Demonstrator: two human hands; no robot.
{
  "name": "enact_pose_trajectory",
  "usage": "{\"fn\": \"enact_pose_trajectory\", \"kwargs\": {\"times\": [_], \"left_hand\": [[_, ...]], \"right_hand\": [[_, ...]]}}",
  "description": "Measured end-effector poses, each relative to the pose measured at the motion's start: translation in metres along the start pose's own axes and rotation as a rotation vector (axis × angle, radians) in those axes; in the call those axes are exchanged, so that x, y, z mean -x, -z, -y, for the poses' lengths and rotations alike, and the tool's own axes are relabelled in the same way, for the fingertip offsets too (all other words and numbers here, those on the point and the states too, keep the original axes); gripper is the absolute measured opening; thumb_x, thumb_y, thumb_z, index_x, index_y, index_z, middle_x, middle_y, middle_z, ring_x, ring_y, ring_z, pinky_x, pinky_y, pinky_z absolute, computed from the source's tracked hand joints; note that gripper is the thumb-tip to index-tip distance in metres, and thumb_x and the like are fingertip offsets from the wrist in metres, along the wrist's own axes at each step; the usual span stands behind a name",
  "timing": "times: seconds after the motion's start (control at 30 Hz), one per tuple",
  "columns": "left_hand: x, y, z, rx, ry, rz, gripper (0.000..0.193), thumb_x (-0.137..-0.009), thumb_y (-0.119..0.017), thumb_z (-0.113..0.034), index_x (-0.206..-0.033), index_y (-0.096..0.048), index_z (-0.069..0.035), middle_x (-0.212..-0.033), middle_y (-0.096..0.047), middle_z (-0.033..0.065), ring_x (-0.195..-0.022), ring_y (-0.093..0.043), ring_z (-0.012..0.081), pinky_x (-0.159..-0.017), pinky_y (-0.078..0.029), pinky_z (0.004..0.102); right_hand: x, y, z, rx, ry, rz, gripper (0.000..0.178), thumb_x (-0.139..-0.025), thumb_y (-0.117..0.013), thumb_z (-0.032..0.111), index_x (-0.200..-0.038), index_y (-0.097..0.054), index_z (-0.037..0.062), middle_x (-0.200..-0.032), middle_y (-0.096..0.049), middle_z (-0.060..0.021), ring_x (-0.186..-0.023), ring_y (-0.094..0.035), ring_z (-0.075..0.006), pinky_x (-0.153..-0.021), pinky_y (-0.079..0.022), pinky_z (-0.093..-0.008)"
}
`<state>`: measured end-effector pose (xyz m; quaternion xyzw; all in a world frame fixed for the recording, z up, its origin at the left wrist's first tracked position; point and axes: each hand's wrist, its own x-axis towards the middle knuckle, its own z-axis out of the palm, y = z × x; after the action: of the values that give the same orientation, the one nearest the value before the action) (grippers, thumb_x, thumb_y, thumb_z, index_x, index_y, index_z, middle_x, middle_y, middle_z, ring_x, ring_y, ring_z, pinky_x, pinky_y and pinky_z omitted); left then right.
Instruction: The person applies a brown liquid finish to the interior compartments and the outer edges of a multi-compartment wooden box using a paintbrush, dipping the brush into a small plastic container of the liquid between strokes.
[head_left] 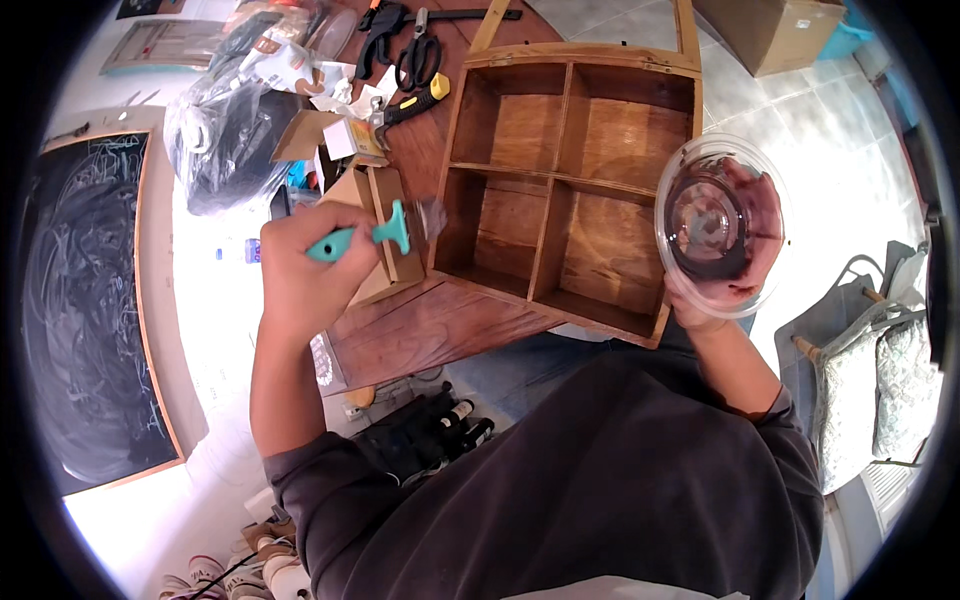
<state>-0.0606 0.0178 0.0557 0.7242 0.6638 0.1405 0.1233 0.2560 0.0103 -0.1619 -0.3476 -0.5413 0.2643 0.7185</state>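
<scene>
Brush [397, 228] with a teal handle sits pinched between thumb and fingers of our left hand [318, 258], its blurred bristles just beside the left wall of the four-compartment wooden box [550, 180] on our wooden table [440, 335]. Our right hand [697, 312] grips a clear plastic bowl [762, 205] holding dark reddish liquid [705, 265], over the box's right edge. We see a hammer [418, 102] near the box.

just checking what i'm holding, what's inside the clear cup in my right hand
Dark reddish-brown liquid, it seems, sits in the clear cup, with smears up its wall. The liquid covers much of the bottom, so depth can't be told.
</scene>
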Motion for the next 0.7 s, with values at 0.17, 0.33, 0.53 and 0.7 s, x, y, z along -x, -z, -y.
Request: {"fn": "enact_pose_trajectory", "kwargs": {"times": [0.17, 0.33, 0.53, 0.7], "left_hand": [[-0.005, -0.003, -0.006, 0.234, 0.043, -0.216, 0.010, -0.092, -0.070, -0.004, -0.094, -0.073, 0.005, -0.072, -0.067, 0.0034, -0.059, -0.059, 0.0066, -0.054, -0.046, 0.0216], [-0.018, -0.020, 0.008, 0.106, -0.016, -0.131, 0.011, -0.094, -0.069, -0.008, -0.095, -0.074, 0.002, -0.067, -0.065, 0.0006, -0.057, -0.058, 0.0049, -0.052, -0.045, 0.0216], [-0.004, 0.004, 0.001, 0.217, 0.115, -0.040, 0.011, -0.090, -0.071, -0.007, -0.093, -0.074, 0.003, -0.067, -0.066, 0.0032, -0.059, -0.058, 0.0060, -0.055, -0.045, 0.0229], [-0.030, -0.011, 0.001, 0.015, -0.247, -0.200, 0.011, -0.095, -0.073, -0.009, -0.100, -0.074, 0.001, -0.081, -0.071, 0.0065, -0.066, -0.063, 0.0104, -0.060, -0.049, 0.0249]], "right_hand": [[0.008, 0.007, -0.001, 0.107, -0.039, 0.006, 0.108, -0.072, -0.087, 0.017, -0.156, -0.022, -0.0031, -0.151, -0.041, -0.0229, -0.135, -0.049, -0.0325, -0.113, -0.043, -0.0437], [0.003, -0.002, 0.005, 0.085, -0.008, 0.001, 0.108, -0.075, -0.087, 0.029, -0.156, -0.024, -0.0025, -0.152, -0.042, -0.0235, -0.136, -0.048, -0.0331, -0.114, -0.042, -0.0443], [0.001, -0.004, -0.003, 0.050, -0.016, -0.063, 0.111, -0.077, -0.088, 0.044, -0.157, -0.025, -0.0017, -0.152, -0.043, -0.0243, -0.138, -0.048, -0.0339, -0.116, -0.040, -0.0449], [-0.001, -0.007, -0.002, -0.006, -0.021, -0.085, 0.113, -0.079, -0.087, 0.054, -0.156, -0.025, -0.0011, -0.152, -0.043, -0.0248, -0.138, -0.049, -0.0338, -0.116, -0.041, -0.0447]]}}
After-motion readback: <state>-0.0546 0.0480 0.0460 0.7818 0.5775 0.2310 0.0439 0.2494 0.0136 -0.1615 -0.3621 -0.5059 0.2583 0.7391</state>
